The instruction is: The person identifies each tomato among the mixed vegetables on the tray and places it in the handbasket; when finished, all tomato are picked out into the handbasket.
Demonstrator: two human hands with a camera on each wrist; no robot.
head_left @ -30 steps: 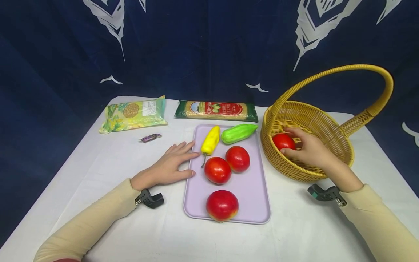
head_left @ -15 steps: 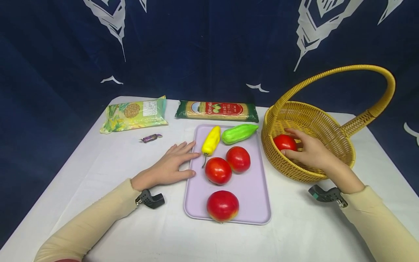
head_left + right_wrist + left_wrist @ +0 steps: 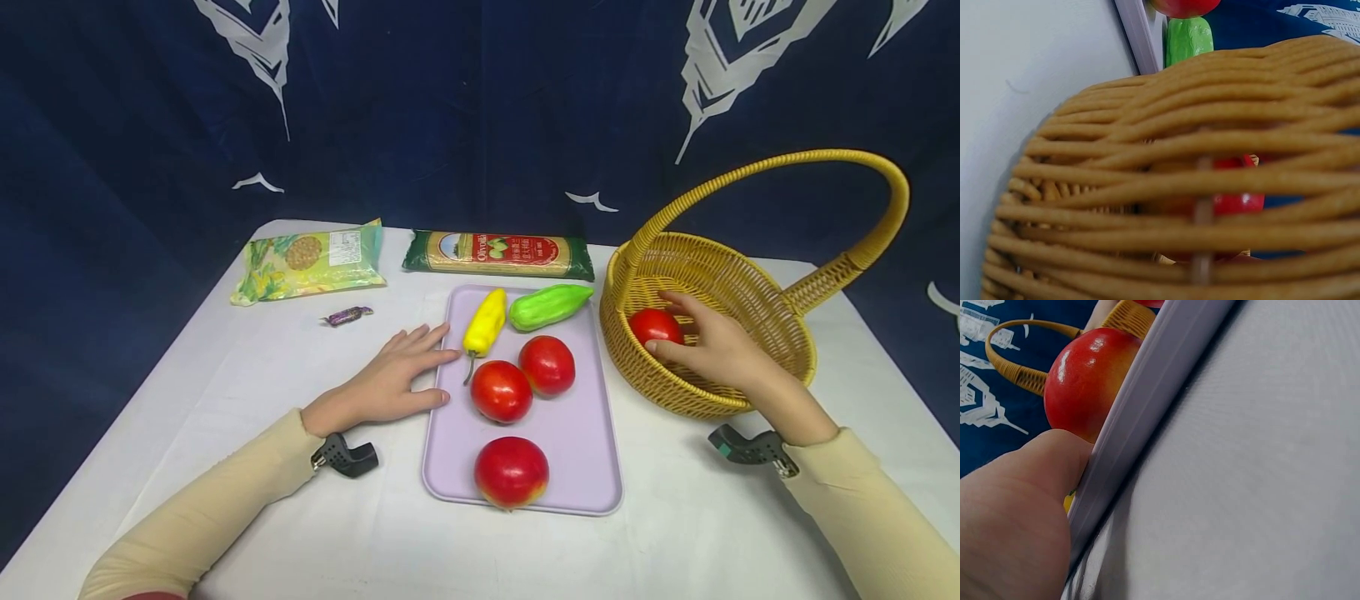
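Observation:
In the head view my right hand [image 3: 708,337] reaches into the yellow wicker basket [image 3: 798,379], thumb and fingers curved about a round red fruit [image 3: 654,326]. Through the weave in the right wrist view, parts of this red fruit [image 3: 1238,203] show; most of the hand is hidden. My left hand [image 3: 386,379] lies with fingers spread, fingertips at the left rim of the lilac tray [image 3: 581,467]. A yellow pepper [image 3: 485,323] is just right of those fingers. The left wrist view has the thumb base [image 3: 1016,512] beside the tray's edge.
On the tray are a green pepper [image 3: 550,307] and three red fruits, the nearest fruit [image 3: 512,472] at the front. Behind it lies a long pasta pack [image 3: 498,254]. A green-yellow bag [image 3: 309,262] and a wrapped candy [image 3: 347,316] lie at the left. The basket's handle [image 3: 896,192] arches high.
Both hands keep nearly the same pose. The head view slides slightly, and the right hand's fingers sit a touch farther right over the fruit.

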